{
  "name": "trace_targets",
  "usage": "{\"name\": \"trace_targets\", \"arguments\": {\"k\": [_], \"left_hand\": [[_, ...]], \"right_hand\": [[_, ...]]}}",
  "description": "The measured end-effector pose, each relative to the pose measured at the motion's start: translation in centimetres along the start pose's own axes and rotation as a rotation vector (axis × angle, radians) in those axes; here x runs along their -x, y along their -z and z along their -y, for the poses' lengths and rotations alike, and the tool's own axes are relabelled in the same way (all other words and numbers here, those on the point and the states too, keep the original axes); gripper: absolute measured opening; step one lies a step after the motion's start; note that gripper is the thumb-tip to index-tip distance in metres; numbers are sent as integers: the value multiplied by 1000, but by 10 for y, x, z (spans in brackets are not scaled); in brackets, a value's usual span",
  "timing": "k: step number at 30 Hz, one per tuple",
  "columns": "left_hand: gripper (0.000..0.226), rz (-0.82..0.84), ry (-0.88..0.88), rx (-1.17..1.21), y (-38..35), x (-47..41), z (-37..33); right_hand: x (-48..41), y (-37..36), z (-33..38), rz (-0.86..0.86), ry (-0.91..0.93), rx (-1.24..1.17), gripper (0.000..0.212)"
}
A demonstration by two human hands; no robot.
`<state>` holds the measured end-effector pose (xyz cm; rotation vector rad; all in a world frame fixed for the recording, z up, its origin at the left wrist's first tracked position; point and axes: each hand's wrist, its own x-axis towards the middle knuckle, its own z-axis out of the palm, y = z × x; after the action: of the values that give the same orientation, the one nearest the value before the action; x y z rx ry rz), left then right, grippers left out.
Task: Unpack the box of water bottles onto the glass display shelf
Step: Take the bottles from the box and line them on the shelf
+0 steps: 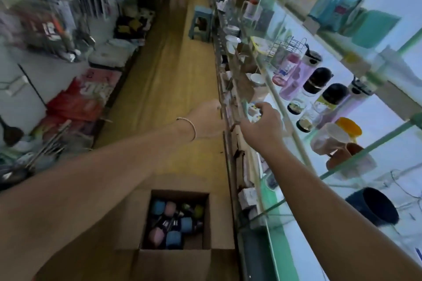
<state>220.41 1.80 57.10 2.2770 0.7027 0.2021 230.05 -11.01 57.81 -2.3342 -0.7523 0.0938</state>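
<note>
An open cardboard box (219, 221) stands on the floor below me, holding several water bottles (173, 237) with blue, pink and green caps. My right hand (262, 123) reaches to the front edge of the glass display shelf (383, 112), its fingers curled round a small clear bottle (252, 109) with a printed pattern; blur hides its details. My left hand (205, 116), with a thin bracelet on the wrist, stretches to the same shelf edge just left of the right hand. Its fingers are hidden behind the shelf frame. Pink, purple and black-lidded bottles (317, 80) stand on the shelf.
Mugs (331, 141) and a dark bowl (374, 207) sit on lower glass shelves at right. A narrow wooden-floored aisle (173, 75) runs ahead, with a small stool (201, 23) against the shelving. Racks of packaged goods and utensils line the left side.
</note>
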Motion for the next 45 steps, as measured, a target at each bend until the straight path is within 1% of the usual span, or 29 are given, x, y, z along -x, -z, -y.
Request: {"name": "trace_targets", "arguments": {"k": [3, 5, 6, 9, 12, 13, 14, 16, 17, 18, 20, 22, 24, 26, 27, 31, 34, 38, 41, 45], "left_hand": [[25, -16, 98, -38, -14, -12, 17], [37, -10, 166, -56, -27, -20, 29], [39, 1, 199, -62, -35, -23, 37], [30, 16, 289, -27, -66, -28, 64], [31, 62, 357, 6, -95, -22, 93], [28, 85, 372, 16, -103, -18, 103], [24, 99, 380, 18, -111, -16, 114], [9, 137, 428, -11, -127, -12, 137], [14, 156, 452, -19, -134, -10, 149], [19, 171, 464, -29, -143, -8, 162], [9, 195, 483, -12, -159, -4, 189], [8, 216, 506, -11, -177, 1, 216], [13, 255, 528, -32, -197, 4, 245], [23, 308, 570, 4, -222, 8, 277], [25, 326, 588, 24, -235, 10, 293], [27, 343, 621, 0, -288, 19, 358], [24, 364, 633, -8, -325, 21, 399], [25, 392, 650, -7, -378, 25, 445], [41, 415, 660, 9, -419, 30, 472], [36, 479, 684, 7, -474, 37, 509]], "right_hand": [[-17, -25, -16, 79, 12, -24, 54], [-26, -41, -27, 140, 0, -18, 59], [-29, -51, -34, 173, -3, -14, 61], [-30, -82, -59, 288, -24, -23, 60], [-25, -117, -86, 406, -78, -2, 61], [-22, -130, -94, 433, -100, -2, 61], [-18, -142, -101, 461, -123, 0, 61], [-8, -167, -113, 512, -138, 19, 59], [-3, -180, -119, 537, -133, 33, 58], [1, -192, -126, 555, -134, 44, 57], [11, -219, -137, 582, -168, 53, 56], [23, -247, -150, 604, -216, 51, 54], [38, -278, -165, 631, -250, 36, 50], [52, -308, -181, 668, -285, 37, 52], [58, -324, -190, 685, -293, 47, 52], [78, -386, -228, 745, -337, 69, 54], [91, -431, -260, 771, -378, 69, 56], [106, -484, -302, 802, -430, 71, 56], [120, -521, -334, 833, -467, 89, 52], [138, -566, -376, 864, -533, 116, 54]]}}
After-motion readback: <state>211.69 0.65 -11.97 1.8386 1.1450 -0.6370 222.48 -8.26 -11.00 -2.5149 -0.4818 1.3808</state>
